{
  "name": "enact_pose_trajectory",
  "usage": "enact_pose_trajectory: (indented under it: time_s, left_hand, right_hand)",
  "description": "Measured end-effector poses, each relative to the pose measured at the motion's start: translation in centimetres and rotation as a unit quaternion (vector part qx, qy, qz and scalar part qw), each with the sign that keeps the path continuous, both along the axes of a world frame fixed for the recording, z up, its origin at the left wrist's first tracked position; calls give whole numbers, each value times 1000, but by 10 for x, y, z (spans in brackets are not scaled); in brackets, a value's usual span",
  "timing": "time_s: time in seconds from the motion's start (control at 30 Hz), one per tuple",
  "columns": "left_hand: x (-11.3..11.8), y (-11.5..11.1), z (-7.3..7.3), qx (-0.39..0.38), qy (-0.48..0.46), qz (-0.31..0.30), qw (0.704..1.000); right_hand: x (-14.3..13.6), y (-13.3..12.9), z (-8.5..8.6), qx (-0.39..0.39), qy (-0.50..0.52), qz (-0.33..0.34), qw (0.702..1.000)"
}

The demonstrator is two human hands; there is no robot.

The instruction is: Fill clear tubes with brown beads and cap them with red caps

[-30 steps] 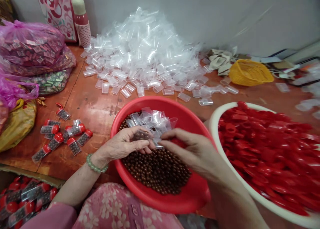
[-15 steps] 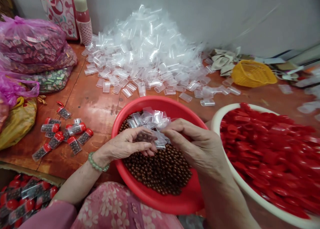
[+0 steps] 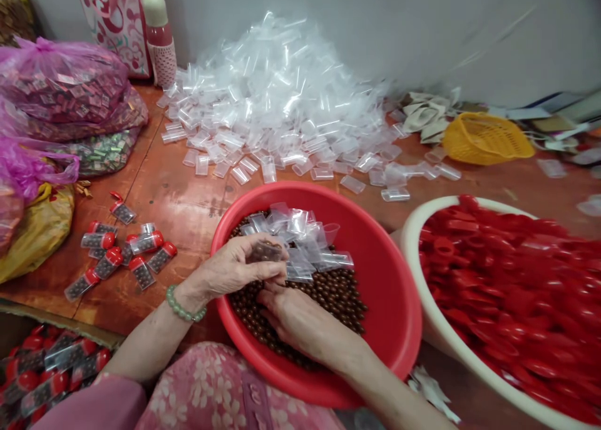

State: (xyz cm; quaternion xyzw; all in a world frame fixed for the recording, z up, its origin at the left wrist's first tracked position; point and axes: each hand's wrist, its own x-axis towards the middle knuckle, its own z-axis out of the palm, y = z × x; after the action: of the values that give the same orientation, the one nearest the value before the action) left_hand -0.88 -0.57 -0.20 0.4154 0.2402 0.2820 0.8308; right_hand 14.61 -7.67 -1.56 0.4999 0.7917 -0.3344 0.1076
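Note:
My left hand [image 3: 239,264], with a green bead bracelet at its wrist, is closed around a clear container [image 3: 267,250] that has brown balls inside. Just below it, my right hand [image 3: 295,314] reaches down into the brown balls [image 3: 335,298] in the red basin [image 3: 392,280]; its fingertips are partly hidden, so what they hold cannot be made out. Several clear containers [image 3: 300,230] lie on the balls at the back of the basin.
Behind the basin is a heap of clear containers [image 3: 291,98]. Red caps [image 3: 511,292] fill a cream basin [image 3: 410,230] at right. Filled, red-capped containers [image 3: 145,242] lie on the table [image 3: 164,186] at left. A yellow basket [image 3: 488,142] stands back right.
My right hand has moved down and left, from beside the clear containers into the brown balls. My left hand still holds its container, slightly further left.

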Motion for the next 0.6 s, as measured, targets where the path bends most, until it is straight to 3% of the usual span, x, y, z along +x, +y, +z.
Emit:
enact_pose_trajectory:
  time_s: [0.13,0.27,0.33,0.43,0.5,0.6]
  left_hand:
    - [0,0,0,-26,-13,9,1000]
    - [-1,1,-1,-38,-36,4,999]
    - [-1,1,-2,-48,-45,-3,998]
    - [0,1,-1,-60,-45,-28,997]
    - [0,0,-2,-58,-42,-40,997]
    - [0,-1,-3,-42,-48,-49,997]
  right_hand:
    - [2,0,4,15,16,-11,1000]
    - [23,9,22,54,141,-88,985]
    - [36,16,38,99,225,-165,955]
    - [43,27,64,212,323,-256,886]
    - [36,34,75,275,349,-261,857]
    - [22,43,79,289,345,-186,873]
